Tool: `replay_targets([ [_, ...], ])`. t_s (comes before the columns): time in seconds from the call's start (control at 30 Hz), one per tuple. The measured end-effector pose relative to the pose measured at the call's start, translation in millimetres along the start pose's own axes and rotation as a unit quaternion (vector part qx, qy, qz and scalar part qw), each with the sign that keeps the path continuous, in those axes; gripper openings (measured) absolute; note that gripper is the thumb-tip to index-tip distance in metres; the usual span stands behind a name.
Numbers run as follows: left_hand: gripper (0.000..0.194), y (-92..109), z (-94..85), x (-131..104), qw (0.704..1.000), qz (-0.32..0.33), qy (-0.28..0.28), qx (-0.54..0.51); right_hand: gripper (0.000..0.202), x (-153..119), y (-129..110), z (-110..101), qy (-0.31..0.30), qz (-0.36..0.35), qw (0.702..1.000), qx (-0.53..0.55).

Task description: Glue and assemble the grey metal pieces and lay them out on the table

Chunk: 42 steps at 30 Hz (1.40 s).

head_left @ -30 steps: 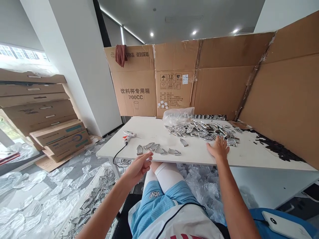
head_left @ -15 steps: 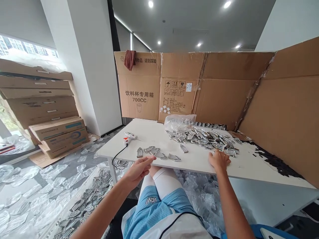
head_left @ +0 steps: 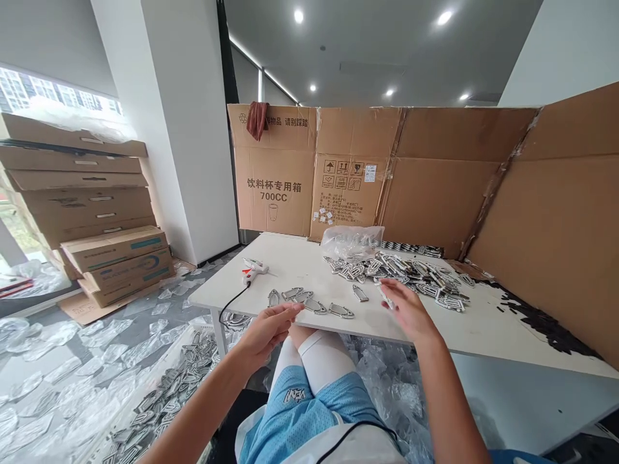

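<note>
My left hand [head_left: 273, 330] is at the table's front edge with thumb and forefinger pinched together; whatever is between the fingertips is too small to make out. Close to it lie several loose arch-shaped silver pieces [head_left: 341, 311], pointed at one end and with open centres. My right hand [head_left: 407, 309] is above the table, its fingers closed on a similar silver piece [head_left: 386, 299] that shows partly below the fingertips. Another single piece [head_left: 360, 293] lies between the two hands. Behind my right hand is a big heap of such pieces [head_left: 425, 274].
A white glue gun [head_left: 254, 270] with a black cord lies on the left of the white table [head_left: 290, 251]. Clear plastic bag [head_left: 352, 241] sits behind the heap. Black strips [head_left: 546, 322] are spread at right. Cardboard walls [head_left: 435, 187] stand behind; a crate of pieces [head_left: 169, 386] is below left.
My right hand has lifted from the front of the heap and moved left, now carrying a silver piece. My left hand stays pinched in nearly the same place. The view has tilted slightly.
</note>
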<state>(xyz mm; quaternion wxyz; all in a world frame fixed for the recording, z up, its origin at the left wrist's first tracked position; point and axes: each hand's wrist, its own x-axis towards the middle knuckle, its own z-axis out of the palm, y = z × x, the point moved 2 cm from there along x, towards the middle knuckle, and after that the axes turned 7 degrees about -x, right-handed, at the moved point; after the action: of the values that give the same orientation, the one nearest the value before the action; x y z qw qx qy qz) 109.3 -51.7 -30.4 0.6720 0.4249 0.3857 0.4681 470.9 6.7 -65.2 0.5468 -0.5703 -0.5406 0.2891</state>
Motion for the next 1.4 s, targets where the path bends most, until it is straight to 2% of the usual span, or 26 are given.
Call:
replay_targets([
  [0.07, 0.049, 3, 2.3, -3, 1.0, 0.008, -0.008, 0.004, 0.051, -13, -33, 22, -0.06, -0.021, 0.987, 0.15],
  [0.13, 0.046, 7, 6.7, -8, 1.0, 0.016, -0.012, 0.013, 0.047, -27, -61, 39, -0.06, -0.044, 0.977, 0.198],
  [0.23, 0.045, 15, 17.6, -17, 0.999, 0.024, -0.014, 0.044, 0.041, -46, -89, 55, -0.042, -0.104, 0.983, 0.149],
  [0.33, 0.045, 20, 29.9, -26, 0.995, 0.03, -0.014, 0.092, 0.035, -60, -102, 64, -0.071, -0.167, 0.981, 0.068],
  [0.5, 0.048, 19, 39.8, -31, 0.987, 0.049, -0.003, 0.151, 0.031, -77, -111, 75, -0.166, -0.281, 0.944, -0.037],
  [0.63, 0.046, 15, 38.7, -28, 0.977, 0.09, 0.031, 0.191, 0.028, -83, -113, 82, -0.209, -0.303, 0.929, -0.039],
  [0.83, 0.04, 13, 35.6, -24, 0.946, 0.177, 0.099, 0.254, 0.032, -87, -115, 86, -0.19, -0.311, 0.931, -0.037],
  [1.27, 0.035, 8, 35.3, -24, 0.917, 0.214, 0.126, 0.313, 0.034, -92, -115, 91, -0.176, -0.32, 0.929, -0.061],
  [1.4, 0.032, 9, 39.0, -27, 0.896, 0.236, 0.144, 0.348, 0.031, -94, -117, 94, -0.175, -0.322, 0.928, -0.068],
])
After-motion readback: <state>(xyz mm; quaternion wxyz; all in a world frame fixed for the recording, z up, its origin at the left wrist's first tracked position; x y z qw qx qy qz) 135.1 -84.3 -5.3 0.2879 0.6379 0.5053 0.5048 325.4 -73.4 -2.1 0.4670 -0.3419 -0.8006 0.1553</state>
